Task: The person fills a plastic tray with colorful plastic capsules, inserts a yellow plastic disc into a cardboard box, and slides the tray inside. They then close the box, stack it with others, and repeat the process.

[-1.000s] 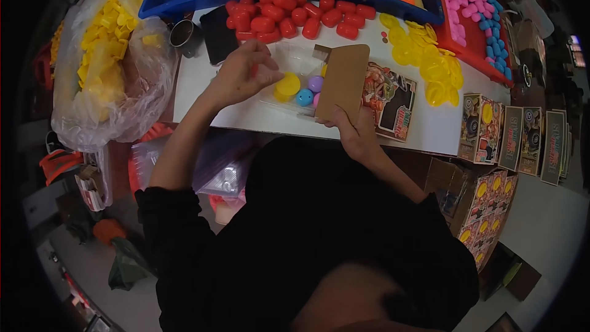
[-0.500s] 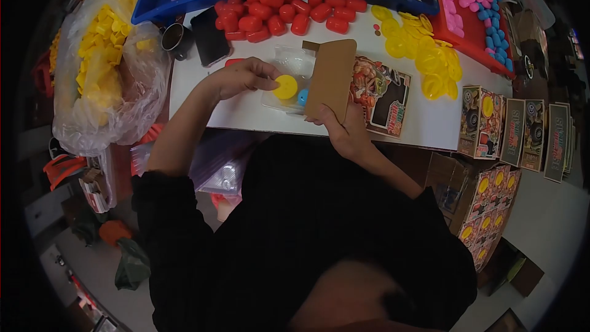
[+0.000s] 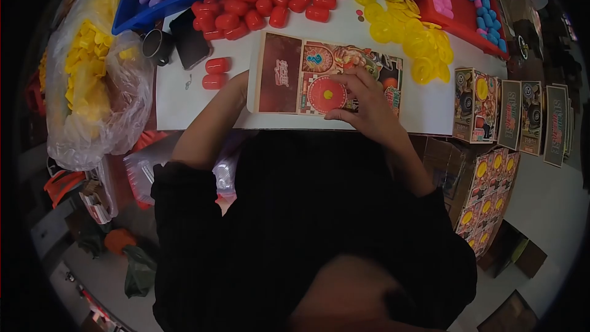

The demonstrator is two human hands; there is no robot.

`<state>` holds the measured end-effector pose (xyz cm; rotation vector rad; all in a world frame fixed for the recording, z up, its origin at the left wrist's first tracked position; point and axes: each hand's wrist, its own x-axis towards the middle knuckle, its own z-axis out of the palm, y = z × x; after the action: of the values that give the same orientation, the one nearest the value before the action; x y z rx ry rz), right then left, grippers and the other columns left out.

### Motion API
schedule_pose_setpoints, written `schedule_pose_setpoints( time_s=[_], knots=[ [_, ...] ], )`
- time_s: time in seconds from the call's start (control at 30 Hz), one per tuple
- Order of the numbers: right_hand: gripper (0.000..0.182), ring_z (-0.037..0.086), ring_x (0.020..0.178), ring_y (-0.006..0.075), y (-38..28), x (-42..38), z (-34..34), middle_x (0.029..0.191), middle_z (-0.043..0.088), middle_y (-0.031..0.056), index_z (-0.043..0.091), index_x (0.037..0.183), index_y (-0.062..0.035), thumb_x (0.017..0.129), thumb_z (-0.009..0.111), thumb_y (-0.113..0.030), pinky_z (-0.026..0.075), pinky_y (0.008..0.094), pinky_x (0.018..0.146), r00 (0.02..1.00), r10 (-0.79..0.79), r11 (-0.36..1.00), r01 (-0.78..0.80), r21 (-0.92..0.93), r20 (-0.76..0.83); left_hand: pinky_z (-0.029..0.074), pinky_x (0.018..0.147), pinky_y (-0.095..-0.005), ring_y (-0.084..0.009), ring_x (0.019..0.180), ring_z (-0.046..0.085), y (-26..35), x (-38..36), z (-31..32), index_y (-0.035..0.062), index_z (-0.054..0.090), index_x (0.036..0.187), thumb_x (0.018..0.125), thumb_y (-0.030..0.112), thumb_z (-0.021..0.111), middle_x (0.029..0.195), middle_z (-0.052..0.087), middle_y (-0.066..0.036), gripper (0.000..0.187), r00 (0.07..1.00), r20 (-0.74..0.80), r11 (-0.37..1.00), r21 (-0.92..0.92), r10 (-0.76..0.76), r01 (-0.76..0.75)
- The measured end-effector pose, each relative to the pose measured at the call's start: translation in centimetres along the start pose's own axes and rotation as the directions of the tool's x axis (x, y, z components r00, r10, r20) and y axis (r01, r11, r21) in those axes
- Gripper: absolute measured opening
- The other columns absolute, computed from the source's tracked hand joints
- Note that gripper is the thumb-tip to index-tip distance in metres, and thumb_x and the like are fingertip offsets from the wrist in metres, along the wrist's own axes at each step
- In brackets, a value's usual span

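Card (image 3: 307, 77) flat on the worktop (image 3: 178, 101), printed face up, and my right hand (image 3: 365, 107) lies across its near right part, fingers (image 3: 344, 86) spread and pressing down beside the red circle printed on it, pinching nothing. My left hand (image 3: 236, 83) is tucked at the card's left edge, mostly under it, so I cannot tell whether that grip is spread or closed on anything. No clear tray or small capsules show at my grip; if they are there, the card covers them, so I judge the covering step to be about done and the pressing or seating of the card to be the part in hand. Just left of my left grip lie two loose red capsules (image 3: 215, 72), apart from the card. Beyond both hands sits the row of red capsules (image 3: 264, 6), and further off the blue bin (image 3: 132, 9) with purple ones. Beyond my right grip is the heap of yellow discs (image 3: 405, 34). Well to the right stand finished printed boxes (image 3: 485, 114) in a row, so plenty of stock is left to pack, by my reckoning. Far left bulges the plastic bag of yellow pieces (image 3: 92, 80).
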<state>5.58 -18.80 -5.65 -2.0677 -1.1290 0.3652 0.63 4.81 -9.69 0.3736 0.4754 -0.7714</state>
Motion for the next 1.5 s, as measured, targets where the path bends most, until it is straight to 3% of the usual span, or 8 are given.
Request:
schedule_pose_setpoints(
  time_s=[0.07,0.1,0.23,0.33,0.57,0.83,0.97,1.5],
  knots=[
    [0.053,0.055,0.094,0.02,0.5,0.6,-1.6,0.108,0.052,0.0094,0.054,0.115,-0.0044,0.068,0.077,-0.016,0.049,0.0294,0.078,0.993,0.045,0.978,-0.065,0.196,0.106,0.045,0.091,-0.0434,-0.026,0.103,0.056,0.5,-1.1,-1.2,0.0041,0.047,0.126,0.09,0.044,0.044,0.122,0.053,-0.011,0.054,0.994,0.108,1.0,0.003,-0.01,0.01],
    [0.048,0.057,0.091,0.019,1.2,0.8,-2.7,0.107,0.053,0.0091,0.054,0.115,-0.0039,0.072,0.075,-0.014,0.049,0.03,0.077,0.973,0.071,0.914,-0.152,0.378,0.219,0.044,0.09,-0.0375,-0.0243,0.101,0.057,0.1,-2.2,-1.2,0.0031,0.049,0.123,0.089,0.033,0.049,0.118,0.055,-0.011,0.046,0.917,-0.17,0.834,0.498,0.36,-0.236],
    [0.027,0.063,0.074,0.0194,8.4,3.9,-7.0,0.095,0.065,0.0109,0.061,0.104,-0.0027,0.08,0.065,-0.014,0.05,0.0298,0.072,0.928,0.212,0.973,-0.17,0.157,-0.307,0.043,0.078,-0.0271,-0.0177,0.087,0.057,-0.1,-7.3,2.5,0.0062,0.063,0.097,0.079,0.003,0.058,0.102,0.059,-0.006,0.019,0.221,0.174,-0.14,0.977,0.96,-0.163],
    [0.027,0.064,0.077,0.0275,12.1,7.3,-8.5,0.093,0.065,0.015,0.063,0.095,-0.003,0.076,0.068,-0.021,0.05,0.0357,0.072,0.994,0.073,0.884,-0.101,-0.456,-0.077,0.043,0.081,-0.0328,-0.0241,0.095,0.054,-3.6,-7.7,4.7,0.0066,0.06,0.105,0.071,0.008,0.07,0.105,0.055,-0.008,0.036,0.472,0.582,-0.562,0.802,0.662,-0.201],
    [0.037,0.062,0.075,0.0336,11.6,9.6,-6.9,0.083,0.065,0.0166,0.062,0.09,-0.0021,0.07,0.071,-0.031,0.049,0.041,0.071,0.967,0.245,0.717,-0.133,-0.685,0.069,0.039,0.09,-0.0399,-0.0289,0.104,0.046,-7.4,-1.8,3.1,0.0078,0.053,0.116,0.063,0.008,0.073,0.111,0.049,-0.009,0.056,0.506,0.565,-0.611,0.787,0.652,-0.091],
    [0.024,0.057,0.061,0.0071,2.7,3.9,-6.7,0.069,0.058,0.0046,0.059,0.1,-0.0036,0.078,0.067,-0.008,0.048,0.024,0.057,0.948,0.305,0.896,-0.257,0.362,-0.084,0.038,0.09,-0.0388,-0.0249,0.105,0.048,-6.8,0.6,5.4,0.0067,0.056,0.112,0.07,0.021,0.069,0.11,0.051,-0.008,0.046,0.58,0.581,-0.8,0.553,0.571,0.233],
    [0.029,0.058,0.084,0.0214,3.1,1.6,-4.2,0.098,0.061,0.0087,0.063,0.098,-0.0058,0.072,0.073,-0.014,0.048,0.0336,0.076,0.98,0.002,0.958,-0.059,-0.282,-0.199,0.038,0.091,-0.0403,-0.0242,0.11,0.047,-6.1,0.3,6.2,0.0071,0.058,0.109,0.071,0.025,0.068,0.114,0.051,-0.007,0.043,0.62,0.588,-0.851,0.422,0.52,0.313],
    [0.037,0.053,0.096,0.0239,2.0,-0.1,-0.5,0.103,0.06,0.006,0.063,0.093,-0.0074,0.06,0.078,-0.013,0.042,0.0346,0.084,0.963,-0.133,0.981,0.094,-0.171,-0.235,0.039,0.09,-0.0399,-0.0264,0.109,0.049,-3.0,-0.5,5.5,0.0104,0.044,0.126,0.064,0.038,0.076,0.114,0.055,-0.008,0.075,0.654,0.442,-0.614,0.788,0.614,0.045]
  ],
)
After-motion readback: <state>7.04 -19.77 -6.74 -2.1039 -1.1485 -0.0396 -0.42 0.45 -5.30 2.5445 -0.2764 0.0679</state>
